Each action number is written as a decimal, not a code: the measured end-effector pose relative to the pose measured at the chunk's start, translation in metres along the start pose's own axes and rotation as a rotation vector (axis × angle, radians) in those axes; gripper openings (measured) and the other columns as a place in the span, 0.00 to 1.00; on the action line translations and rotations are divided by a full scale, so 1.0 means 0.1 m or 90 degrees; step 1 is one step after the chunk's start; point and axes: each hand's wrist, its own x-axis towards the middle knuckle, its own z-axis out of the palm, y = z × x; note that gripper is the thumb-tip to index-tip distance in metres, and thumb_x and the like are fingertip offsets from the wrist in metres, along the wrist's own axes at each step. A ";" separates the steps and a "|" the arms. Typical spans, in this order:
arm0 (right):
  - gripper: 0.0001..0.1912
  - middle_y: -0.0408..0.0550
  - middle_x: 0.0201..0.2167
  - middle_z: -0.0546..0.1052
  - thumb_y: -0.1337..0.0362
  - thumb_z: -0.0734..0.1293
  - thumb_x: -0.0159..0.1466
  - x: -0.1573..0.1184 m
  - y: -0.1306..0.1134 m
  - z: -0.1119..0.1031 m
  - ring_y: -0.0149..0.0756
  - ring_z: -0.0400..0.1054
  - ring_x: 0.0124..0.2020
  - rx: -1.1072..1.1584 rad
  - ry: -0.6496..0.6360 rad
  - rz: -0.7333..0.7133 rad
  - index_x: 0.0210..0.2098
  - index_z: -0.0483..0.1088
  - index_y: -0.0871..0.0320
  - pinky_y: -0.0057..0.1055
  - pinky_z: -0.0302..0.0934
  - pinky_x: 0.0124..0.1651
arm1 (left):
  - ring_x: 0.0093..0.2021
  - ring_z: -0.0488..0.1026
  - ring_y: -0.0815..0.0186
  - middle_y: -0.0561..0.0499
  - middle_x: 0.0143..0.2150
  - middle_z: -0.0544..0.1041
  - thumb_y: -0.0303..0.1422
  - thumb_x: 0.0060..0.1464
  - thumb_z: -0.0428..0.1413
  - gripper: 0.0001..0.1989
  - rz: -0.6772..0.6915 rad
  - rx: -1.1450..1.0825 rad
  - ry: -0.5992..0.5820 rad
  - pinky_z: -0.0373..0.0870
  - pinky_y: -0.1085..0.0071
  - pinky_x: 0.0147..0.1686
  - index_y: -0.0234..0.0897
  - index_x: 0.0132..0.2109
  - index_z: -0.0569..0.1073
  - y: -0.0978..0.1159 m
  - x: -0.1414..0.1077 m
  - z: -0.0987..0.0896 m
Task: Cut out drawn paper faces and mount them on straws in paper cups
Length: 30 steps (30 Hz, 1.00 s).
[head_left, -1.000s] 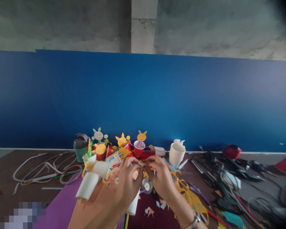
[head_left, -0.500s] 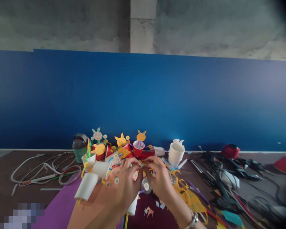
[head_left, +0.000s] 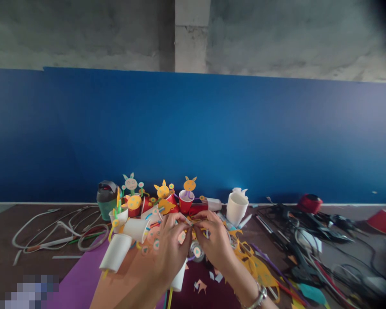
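My left hand (head_left: 176, 240) and my right hand (head_left: 211, 235) meet near the middle of the table, fingertips pinched close together. Between them is a small pale piece (head_left: 189, 222), too small to make out. Beneath the hands a white paper cup (head_left: 179, 279) with a yellow stem lies partly hidden by my left hand. A small round paper piece with a heart (head_left: 197, 251) shows just below the fingers. Behind them stands a red cup (head_left: 186, 201) with an orange animal face (head_left: 189, 184) on it. White cups (head_left: 116, 253) lie on their sides to the left.
A white cup of tissue (head_left: 237, 209) stands behind at the right. Cut orange paper (head_left: 260, 271), a glue gun (head_left: 304, 272) and tangled cables lie farther right. White cords (head_left: 59, 231) and a green bin (head_left: 107, 201) are at the left. Purple (head_left: 75, 279) and orange sheets lie in front.
The view has shifted very slightly. Both hands keep nearly the same pose, with the fingertips still together.
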 end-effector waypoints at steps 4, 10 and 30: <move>0.10 0.48 0.35 0.73 0.75 0.63 0.55 -0.03 0.00 0.04 0.40 0.66 0.40 -0.013 0.021 -0.002 0.25 0.73 0.56 0.36 0.60 0.43 | 0.42 0.67 0.59 0.48 0.38 0.70 0.28 0.56 0.51 0.08 0.008 0.004 0.018 0.66 0.63 0.40 0.40 0.31 0.73 -0.02 -0.02 0.04; 0.09 0.48 0.34 0.73 0.74 0.64 0.55 -0.02 0.04 0.05 0.39 0.66 0.39 -0.007 0.036 0.005 0.24 0.73 0.56 0.35 0.60 0.42 | 0.41 0.67 0.59 0.48 0.38 0.70 0.27 0.55 0.51 0.08 0.026 -0.005 0.034 0.66 0.63 0.40 0.40 0.32 0.73 -0.05 0.01 0.05; 0.10 0.47 0.38 0.73 0.75 0.63 0.56 -0.02 0.04 0.02 0.40 0.66 0.42 -0.035 0.000 -0.024 0.25 0.72 0.56 0.37 0.58 0.45 | 0.43 0.67 0.59 0.48 0.38 0.70 0.27 0.56 0.51 0.08 0.016 0.008 0.017 0.65 0.64 0.41 0.40 0.32 0.74 -0.03 -0.02 0.04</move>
